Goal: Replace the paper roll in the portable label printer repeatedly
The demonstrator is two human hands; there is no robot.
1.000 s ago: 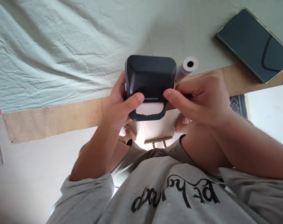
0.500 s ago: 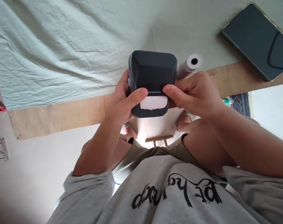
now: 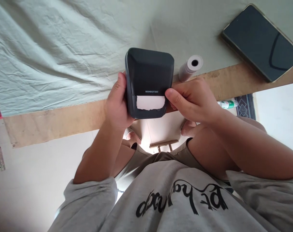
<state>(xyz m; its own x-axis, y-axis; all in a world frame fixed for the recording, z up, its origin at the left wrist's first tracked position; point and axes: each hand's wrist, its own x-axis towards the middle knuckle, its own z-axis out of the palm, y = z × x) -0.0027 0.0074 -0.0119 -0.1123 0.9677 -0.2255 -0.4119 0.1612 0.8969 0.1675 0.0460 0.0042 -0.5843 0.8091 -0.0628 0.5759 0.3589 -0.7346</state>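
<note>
A small dark grey label printer (image 3: pixel 148 77) is held upright at the table's near edge, with a strip of white paper (image 3: pixel 150 102) showing in its front slot. My left hand (image 3: pixel 117 106) wraps around its left side. My right hand (image 3: pixel 193 100) grips its right side, thumb tip against the lower right corner beside the paper. Just behind my right hand a white paper roll (image 3: pixel 190 67) lies on the cloth.
A pale green wrinkled cloth (image 3: pixel 52 51) covers the wooden table (image 3: pixel 52 119). A dark phone (image 3: pixel 261 42) lies screen up at the far right. Below the edge are my knees, grey shirt, and a small bottle (image 3: pixel 227 103) on the floor.
My left thumb has come off the printer's front and now rests along its left side. The printer has shifted slightly left and up, and more of the paper strip shows.
</note>
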